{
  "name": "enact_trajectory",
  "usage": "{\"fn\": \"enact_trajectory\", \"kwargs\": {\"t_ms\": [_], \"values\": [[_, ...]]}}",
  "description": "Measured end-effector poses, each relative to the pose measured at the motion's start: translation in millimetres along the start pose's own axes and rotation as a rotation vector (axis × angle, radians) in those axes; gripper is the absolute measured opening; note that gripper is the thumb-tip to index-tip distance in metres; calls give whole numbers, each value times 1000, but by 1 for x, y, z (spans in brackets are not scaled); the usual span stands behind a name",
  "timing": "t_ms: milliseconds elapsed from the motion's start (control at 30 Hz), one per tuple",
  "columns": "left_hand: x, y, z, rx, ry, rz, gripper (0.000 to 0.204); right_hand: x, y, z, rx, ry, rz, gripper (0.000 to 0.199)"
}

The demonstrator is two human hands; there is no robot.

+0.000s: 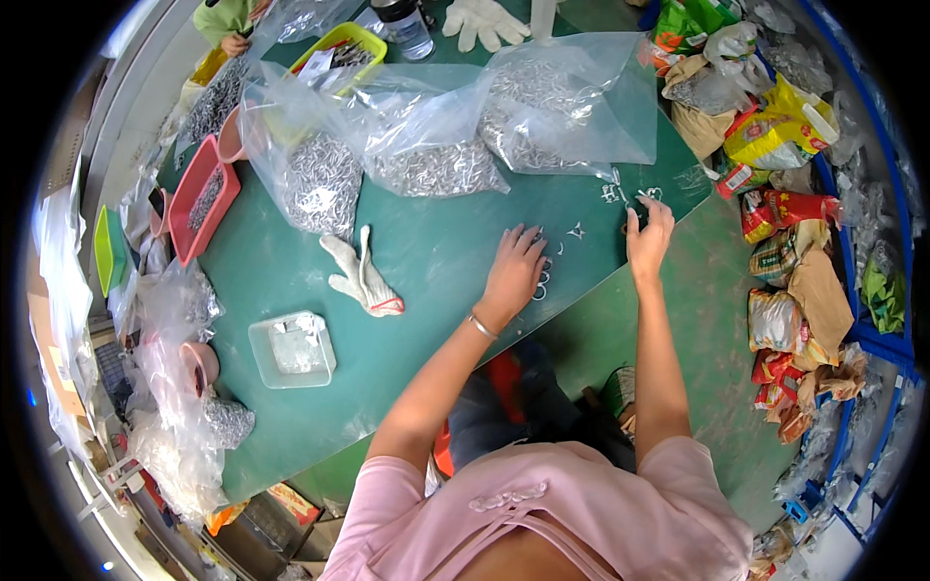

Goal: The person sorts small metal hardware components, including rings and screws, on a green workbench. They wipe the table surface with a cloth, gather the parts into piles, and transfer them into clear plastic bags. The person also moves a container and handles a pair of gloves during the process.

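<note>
My left hand (517, 269) lies palm down on the green table (441, 252), fingers stretched out. Small silvery metal rings (542, 283) lie beside its fingertips, with a few loose metal pieces (576, 230) to the right. Near the table's right edge, my right hand (651, 237) has its fingers bent and its thumb apart from them. Its fingertips are at another small group of metal pieces (610, 193); I see nothing clearly held. Beyond my hands sit clear plastic bags (436, 169) filled with similar metal pieces.
A white work glove (363, 278) and a clear plastic tray (294, 373) lie left of my hands. Pink bins (205, 200) and a yellow-green basket (363, 44) stand farther off. Another person's hand (234, 45) shows at the far left. Packed shelves (790, 290) line the right.
</note>
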State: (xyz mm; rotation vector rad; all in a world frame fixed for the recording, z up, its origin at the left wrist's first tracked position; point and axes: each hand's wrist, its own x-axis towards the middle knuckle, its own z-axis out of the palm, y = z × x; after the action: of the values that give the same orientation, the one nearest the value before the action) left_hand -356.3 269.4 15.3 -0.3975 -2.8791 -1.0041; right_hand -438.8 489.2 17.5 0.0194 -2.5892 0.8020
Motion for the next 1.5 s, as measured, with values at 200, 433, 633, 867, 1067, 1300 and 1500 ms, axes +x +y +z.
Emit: {"fn": "enact_trajectory", "kwargs": {"t_ms": [200, 433, 633, 867, 1067, 1300, 1500], "values": [[-7, 16, -13, -33, 101, 28, 30, 5, -6, 5, -94, -147, -78, 20], [36, 48, 5, -140, 45, 58, 42, -2, 41, -13, 103, -22, 181, 20], [51, 39, 31, 130, -81, 112, 32, 9, 21, -3, -34, -96, 54, 21], [34, 41, 7, 160, -11, 105, 21, 8, 33, 5, 52, -5, 130, 12], [22, 41, 3, 106, -19, 41, 28, 6, 13, -6, -44, -68, 114, 12], [21, 38, -8, 48, -62, 73, 34, 7, 8, -5, 41, 41, 93, 10], [47, 55, -2, -61, -78, 79, 35, -14, 29, -47, 1195, 138, 812, 12]]}}
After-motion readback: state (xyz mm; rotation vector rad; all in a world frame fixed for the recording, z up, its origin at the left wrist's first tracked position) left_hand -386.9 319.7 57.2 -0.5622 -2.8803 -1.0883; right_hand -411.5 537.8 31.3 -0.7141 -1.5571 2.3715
